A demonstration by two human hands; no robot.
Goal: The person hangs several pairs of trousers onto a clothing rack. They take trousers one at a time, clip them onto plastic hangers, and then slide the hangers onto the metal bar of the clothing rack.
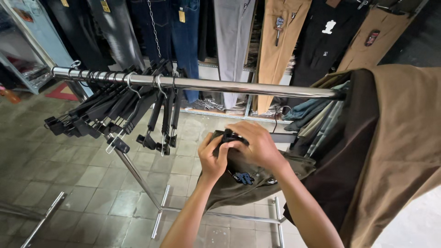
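Hands meet over a black clip hanger (pixel 229 136) just below the chrome rail (pixel 220 85) of a garment rack. The left hand (pixel 212 158) has its fingers curled closed round the hanger's end and the waistband of a pair of olive-green trousers (pixel 250 177), thumb pressed on top. The right hand (pixel 259 144) lies over the hanger from above, fingers bent down and closed on it, so the clip itself is mostly hidden.

The trousers hang from that grip, slack below the hands, with a small blue-and-white patch showing on the cloth. To the left, a bunch of empty black hangers (pixel 115 115) dangles from the rail; to the right, brown and tan garments (pixel 390 151) are draped thickly over its end. More trousers hang along the back wall.

Judging from the grip, the clipping goes best if the waistband is held flat and taut between the two hands, the cloth pushed fully into the clip before it closes, and the weight kept supported so nothing slips to the tiled floor (pixel 69 183).
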